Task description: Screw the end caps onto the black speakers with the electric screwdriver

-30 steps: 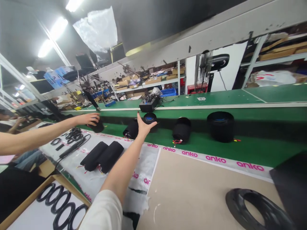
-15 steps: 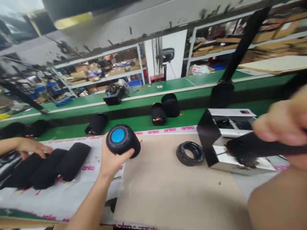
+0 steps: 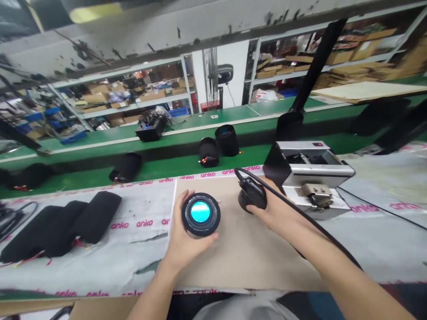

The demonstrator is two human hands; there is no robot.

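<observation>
Since the earlier frame, the black speaker (image 3: pixel 200 214) has turned blue face up, cupped by the left hand's (image 3: pixel 184 235) curled fingers above the tan board (image 3: pixel 253 253). The right hand's (image 3: pixel 275 214) fingers close on a corded black handpiece (image 3: pixel 252 194), beside the silver machine (image 3: pixel 308 175).

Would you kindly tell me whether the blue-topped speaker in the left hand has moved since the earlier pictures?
Yes: the speaker has moved right, toward the silver machine, and is now past the edge of the white sheet.
</observation>
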